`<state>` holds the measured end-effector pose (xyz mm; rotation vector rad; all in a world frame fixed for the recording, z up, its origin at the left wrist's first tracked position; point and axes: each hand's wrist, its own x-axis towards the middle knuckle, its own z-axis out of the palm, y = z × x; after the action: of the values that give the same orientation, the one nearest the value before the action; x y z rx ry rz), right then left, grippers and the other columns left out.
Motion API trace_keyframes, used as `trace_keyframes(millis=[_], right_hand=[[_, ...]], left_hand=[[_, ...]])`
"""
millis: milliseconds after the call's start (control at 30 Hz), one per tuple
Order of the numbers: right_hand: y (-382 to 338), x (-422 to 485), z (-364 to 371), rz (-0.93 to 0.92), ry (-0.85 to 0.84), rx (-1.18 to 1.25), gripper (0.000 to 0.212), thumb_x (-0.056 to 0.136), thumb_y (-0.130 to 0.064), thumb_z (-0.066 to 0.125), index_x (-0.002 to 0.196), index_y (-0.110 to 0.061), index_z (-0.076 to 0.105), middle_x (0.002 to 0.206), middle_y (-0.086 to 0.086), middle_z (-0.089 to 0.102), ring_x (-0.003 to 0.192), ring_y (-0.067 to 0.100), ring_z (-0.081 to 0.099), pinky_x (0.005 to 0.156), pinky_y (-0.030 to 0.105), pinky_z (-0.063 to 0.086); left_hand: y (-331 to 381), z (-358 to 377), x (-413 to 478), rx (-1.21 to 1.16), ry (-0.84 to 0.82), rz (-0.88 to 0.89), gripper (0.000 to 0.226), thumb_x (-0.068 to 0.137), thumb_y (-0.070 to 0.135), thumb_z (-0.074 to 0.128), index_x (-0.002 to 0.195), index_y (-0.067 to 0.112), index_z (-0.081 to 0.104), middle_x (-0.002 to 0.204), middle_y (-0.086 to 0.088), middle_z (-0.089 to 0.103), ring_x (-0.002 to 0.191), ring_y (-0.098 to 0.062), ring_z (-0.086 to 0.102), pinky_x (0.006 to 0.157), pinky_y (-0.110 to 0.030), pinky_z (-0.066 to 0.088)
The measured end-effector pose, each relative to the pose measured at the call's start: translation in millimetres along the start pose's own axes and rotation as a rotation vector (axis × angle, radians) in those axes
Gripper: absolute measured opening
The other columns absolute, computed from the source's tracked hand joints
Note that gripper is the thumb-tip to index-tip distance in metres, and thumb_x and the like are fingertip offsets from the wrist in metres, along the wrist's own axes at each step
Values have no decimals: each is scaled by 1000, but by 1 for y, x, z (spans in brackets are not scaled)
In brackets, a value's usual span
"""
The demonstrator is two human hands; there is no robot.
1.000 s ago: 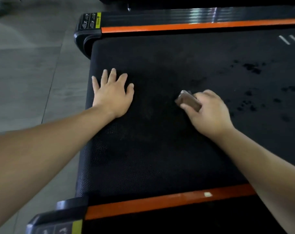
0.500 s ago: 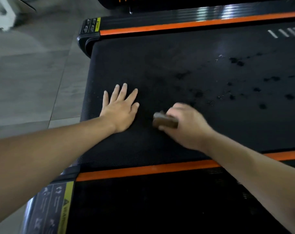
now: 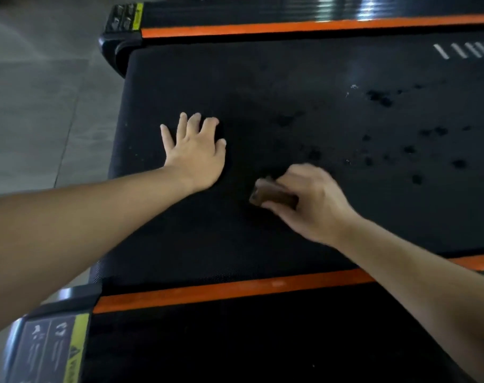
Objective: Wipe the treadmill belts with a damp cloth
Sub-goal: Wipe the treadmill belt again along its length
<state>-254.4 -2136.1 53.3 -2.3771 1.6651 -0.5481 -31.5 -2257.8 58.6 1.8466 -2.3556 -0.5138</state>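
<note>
Two bare hands are seen on a black treadmill belt (image 3: 290, 87) that fills most of the view. The left hand (image 3: 196, 153) is laid flat on the belt, palm down, with fingers straight and slightly spread, nothing being held by it. At about 4 o'clock from it, and just apart from it, the right hand (image 3: 312, 205) is curled round a small, folded brown cloth (image 3: 271, 196), which is gripped between thumb and fingers and pressed against the belt; this hand and the cloth are blurred. Dark wet spots (image 3: 379, 96) are scattered across the belt at 2 to 3 o'clock from the right hand, well apart from the cloth. White stripe markings (image 3: 465, 51) are printed on the belt at 1 o'clock. The belt is bordered by an orange strip (image 3: 207, 293) along the 6 o'clock side and by another orange strip (image 3: 290, 26) along the 12 o'clock side. A yellow-edged warning label (image 3: 55, 349) is seen at 7 o'clock, and grey tiled floor (image 3: 28, 106) is visible at 9 to 10 o'clock.
</note>
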Motion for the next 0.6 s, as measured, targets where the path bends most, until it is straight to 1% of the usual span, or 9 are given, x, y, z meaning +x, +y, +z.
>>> trace_keyframes(millis=[33, 133, 200, 267, 333, 400, 500, 533, 600], right_hand=[[18, 16, -5, 81, 51, -59, 36, 90, -50, 61, 82, -16, 65, 82, 0, 56, 79, 25, 56, 69, 38, 45], [63, 53, -20, 481, 207, -135, 38, 91, -47, 65, 77, -14, 54, 83, 1, 50, 82, 30, 56, 65, 34, 37], [41, 58, -11, 448, 220, -104, 39, 92, -47, 65, 76, -12, 55, 82, 2, 51, 80, 29, 55, 65, 36, 38], [7, 50, 2, 267, 102, 4, 39, 92, -47, 63, 74, -12, 59, 80, 1, 53, 74, 23, 52, 65, 37, 39], [8, 45, 3, 143, 7, 26, 39, 92, -48, 63, 76, -12, 61, 79, 0, 54, 73, 22, 51, 66, 37, 41], [46, 74, -4, 218, 75, -52, 40, 90, -49, 65, 75, -12, 60, 79, 2, 53, 75, 27, 55, 66, 38, 44], [85, 117, -20, 563, 210, -136, 39, 89, -48, 65, 80, -11, 56, 86, 3, 53, 86, 34, 60, 69, 38, 43], [80, 120, -16, 552, 228, -144, 37, 89, -47, 65, 80, -12, 56, 86, 3, 52, 86, 35, 60, 70, 39, 42], [48, 110, -3, 335, 186, -100, 35, 88, -44, 66, 77, -13, 58, 83, 2, 52, 79, 31, 58, 67, 39, 42]], left_hand=[[0, 0, 9, -1, -5, -11, 51, 109, 39, 30, 158, 25, 25, 172, -9, 6, 159, -30, -10, 124, -61, -11], [-2, 6, 24, 42, -11, -76, 55, 109, 41, 27, 161, 26, 17, 173, -11, -4, 158, -30, -15, 123, -63, -11], [-2, 11, 26, 60, 11, -85, 55, 109, 41, 24, 162, 27, 16, 173, -12, -6, 158, -32, -16, 123, -64, -12], [-1, 12, 25, 38, 40, -82, 56, 108, 40, 24, 162, 28, 16, 173, -12, -6, 158, -31, -16, 123, -63, -12], [0, 14, 19, 33, 64, -76, 56, 108, 40, 24, 163, 27, 17, 173, -12, -5, 158, -31, -15, 123, -62, -12], [2, 16, 21, 83, 67, -71, 57, 109, 39, 23, 163, 24, 16, 172, -15, -5, 158, -34, -15, 123, -64, -11], [15, 22, 23, 100, 73, -111, 57, 108, 39, 23, 160, 17, 22, 170, -24, -1, 157, -41, -11, 121, -70, -7], [18, 25, 26, 101, 90, -116, 56, 108, 39, 24, 158, 15, 26, 170, -26, 2, 157, -44, -9, 121, -71, -6], [20, 29, 27, 98, 120, -124, 54, 107, 39, 26, 154, 12, 30, 168, -29, 5, 157, -45, -6, 121, -71, -4]])
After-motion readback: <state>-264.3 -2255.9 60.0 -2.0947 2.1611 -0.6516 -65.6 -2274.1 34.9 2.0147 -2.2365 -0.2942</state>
